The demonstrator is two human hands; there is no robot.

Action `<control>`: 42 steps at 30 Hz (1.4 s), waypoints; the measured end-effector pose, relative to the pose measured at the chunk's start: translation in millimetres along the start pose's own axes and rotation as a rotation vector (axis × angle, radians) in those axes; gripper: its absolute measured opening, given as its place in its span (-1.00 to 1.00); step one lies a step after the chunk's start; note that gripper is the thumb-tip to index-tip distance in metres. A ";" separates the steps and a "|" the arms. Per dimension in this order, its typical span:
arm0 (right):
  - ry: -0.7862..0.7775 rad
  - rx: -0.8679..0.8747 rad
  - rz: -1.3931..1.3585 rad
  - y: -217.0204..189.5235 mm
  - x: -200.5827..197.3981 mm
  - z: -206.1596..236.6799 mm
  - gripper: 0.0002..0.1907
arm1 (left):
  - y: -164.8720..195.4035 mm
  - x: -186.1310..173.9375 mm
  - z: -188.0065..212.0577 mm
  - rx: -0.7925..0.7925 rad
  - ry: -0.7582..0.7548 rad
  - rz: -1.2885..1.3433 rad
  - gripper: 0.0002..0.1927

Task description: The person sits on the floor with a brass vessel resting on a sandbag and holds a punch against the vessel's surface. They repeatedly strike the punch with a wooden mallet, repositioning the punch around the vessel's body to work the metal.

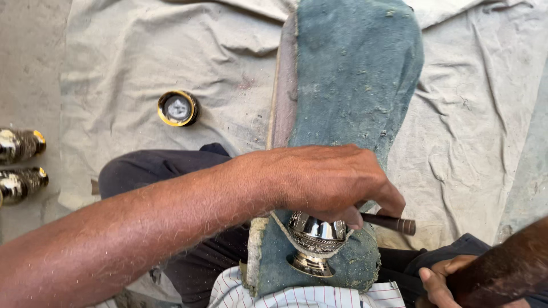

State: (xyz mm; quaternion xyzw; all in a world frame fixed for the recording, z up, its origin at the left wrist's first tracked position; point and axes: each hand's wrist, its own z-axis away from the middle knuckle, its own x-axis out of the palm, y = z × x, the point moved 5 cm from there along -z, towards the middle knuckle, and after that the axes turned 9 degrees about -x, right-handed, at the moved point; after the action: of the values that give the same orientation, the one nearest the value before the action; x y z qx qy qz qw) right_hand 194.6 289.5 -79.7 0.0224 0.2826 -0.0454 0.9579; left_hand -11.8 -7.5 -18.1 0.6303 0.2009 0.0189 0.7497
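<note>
Two hands work over a blue padded board: the left hand [334,182] pins an engraved silver metal cup [315,239] near its close end, fingers closed around a dark thin tool [391,223]. The right hand [442,279], lower right, grips a dark wooden handle [502,274].

Well up and to the left of the fingers, a small round tin with a yellow rim [178,108] lies on the creased pale cloth [142,51]. Far out to their left, two shiny metal pieces [20,162] rest on the bare grey floor [28,68].
</note>
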 end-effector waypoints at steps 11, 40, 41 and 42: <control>0.477 -0.064 -0.352 1.5 -75.6 0.0 -0.20 | -25.0 7.0 25.6 -0.259 0.226 0.119 -0.55; 0.442 -0.984 0.125 -133.4 -273.1 -85.7 -0.29 | -27.2 53.4 90.0 -0.504 1.147 0.631 -0.79; 0.435 -1.026 0.145 -117.6 -268.0 -88.3 -0.27 | -26.4 52.4 89.4 -0.478 1.153 0.660 -0.79; 0.451 -0.966 0.104 -96.3 -265.1 -95.4 -0.26 | -24.8 50.5 89.3 -0.457 1.149 0.662 -0.79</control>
State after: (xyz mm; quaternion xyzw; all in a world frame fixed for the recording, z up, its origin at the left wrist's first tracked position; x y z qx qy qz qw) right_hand -88.1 219.8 -17.4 -0.3980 0.4686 0.1433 0.7756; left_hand 58.1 -82.0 -44.6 0.3750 0.3537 0.6183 0.5933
